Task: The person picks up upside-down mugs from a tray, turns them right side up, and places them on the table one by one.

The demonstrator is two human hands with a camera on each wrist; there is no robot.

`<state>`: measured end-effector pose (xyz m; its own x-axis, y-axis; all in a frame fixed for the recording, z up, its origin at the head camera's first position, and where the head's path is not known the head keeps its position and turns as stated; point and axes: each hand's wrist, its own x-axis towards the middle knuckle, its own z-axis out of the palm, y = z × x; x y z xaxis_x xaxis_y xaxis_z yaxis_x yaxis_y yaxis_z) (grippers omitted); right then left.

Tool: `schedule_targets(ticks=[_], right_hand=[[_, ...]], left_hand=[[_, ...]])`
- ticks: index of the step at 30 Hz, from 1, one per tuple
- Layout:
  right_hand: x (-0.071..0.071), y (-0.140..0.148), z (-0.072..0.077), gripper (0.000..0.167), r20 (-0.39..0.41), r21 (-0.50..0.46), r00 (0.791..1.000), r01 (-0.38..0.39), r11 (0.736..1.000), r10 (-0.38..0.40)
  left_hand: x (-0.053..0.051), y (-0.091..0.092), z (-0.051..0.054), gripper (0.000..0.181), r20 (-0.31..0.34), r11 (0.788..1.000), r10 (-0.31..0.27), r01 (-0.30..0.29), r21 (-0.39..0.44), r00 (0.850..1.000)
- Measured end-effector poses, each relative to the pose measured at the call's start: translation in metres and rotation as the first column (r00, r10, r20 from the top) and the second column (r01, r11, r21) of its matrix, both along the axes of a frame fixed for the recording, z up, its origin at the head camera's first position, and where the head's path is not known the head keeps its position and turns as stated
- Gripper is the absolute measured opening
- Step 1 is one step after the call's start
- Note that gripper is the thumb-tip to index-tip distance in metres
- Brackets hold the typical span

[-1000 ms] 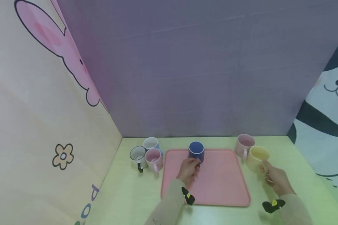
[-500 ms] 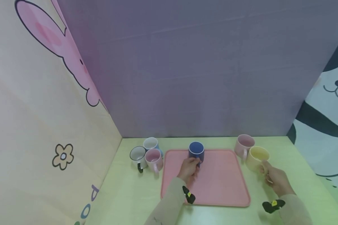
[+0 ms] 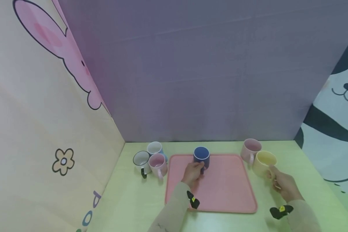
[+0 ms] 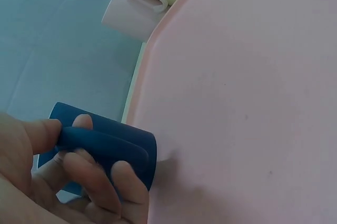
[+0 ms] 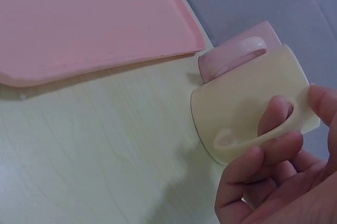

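Observation:
Near the far edge of the pink tray (image 3: 223,190), a dark blue mug (image 3: 201,155) stands upright. My left hand (image 3: 192,174) holds its handle; in the left wrist view the thumb lies on the handle (image 4: 100,142) and a fingertip shows behind it. To the right of the tray, my right hand (image 3: 285,183) grips the handle of a pale yellow mug (image 3: 264,162) on the table. A finger passes through that handle in the right wrist view, with the thumb by the rim. Close behind the yellow mug is a pink mug (image 3: 250,150).
Left of the tray, three mugs stand close together: a white one with a black handle (image 3: 141,161), a pink one (image 3: 158,164) and a white-and-blue one (image 3: 155,149). A grey-purple wall (image 3: 185,80) rises behind the pale green table (image 3: 124,199).
The left fingers have shifted slightly on the blue mug's handle, so more of the handle shows below them. The right hand and the other mugs keep their places; the head view drifts slightly.

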<state>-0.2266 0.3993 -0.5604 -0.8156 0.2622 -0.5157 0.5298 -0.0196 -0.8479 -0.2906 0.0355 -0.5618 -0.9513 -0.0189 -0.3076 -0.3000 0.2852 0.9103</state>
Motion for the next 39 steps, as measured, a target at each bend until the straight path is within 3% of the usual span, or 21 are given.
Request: schedule_targets(ticks=[8, 15, 21, 27, 39], right_hand=[[-0.001, 0.0, 0.0, 0.048, 0.003, 0.014, 1.0, 0.005, 1.0, -0.005], [-0.002, -0.001, 0.001, 0.05, 0.005, 0.032, 1.0, 0.006, 0.999, -0.006], [-0.002, 0.0, 0.0, 0.049, 0.007, 0.028, 1.0, 0.005, 1.0, -0.005], [-0.004, 0.0, -0.001, 0.052, 0.021, 0.045, 1.0, 0.018, 0.999, -0.019], [-0.004, 0.002, -0.001, 0.056, 0.037, 0.05, 0.999, -0.003, 0.999, 0.001]], left_hand=[[-0.004, -0.003, 0.0, 0.025, -0.031, 1.0, 0.005, -0.005, -0.007, 1.0], [-0.006, -0.003, 0.003, 0.021, -0.005, 1.0, -0.002, 0.002, -0.024, 1.0], [-0.006, -0.003, 0.005, 0.021, -0.036, 0.998, 0.016, -0.018, -0.058, 0.999], [-0.006, -0.005, 0.007, 0.021, -0.024, 0.997, 0.026, -0.028, -0.077, 0.999], [-0.005, -0.017, 0.007, 0.026, -0.097, 0.999, 0.028, -0.026, 0.021, 0.995]])
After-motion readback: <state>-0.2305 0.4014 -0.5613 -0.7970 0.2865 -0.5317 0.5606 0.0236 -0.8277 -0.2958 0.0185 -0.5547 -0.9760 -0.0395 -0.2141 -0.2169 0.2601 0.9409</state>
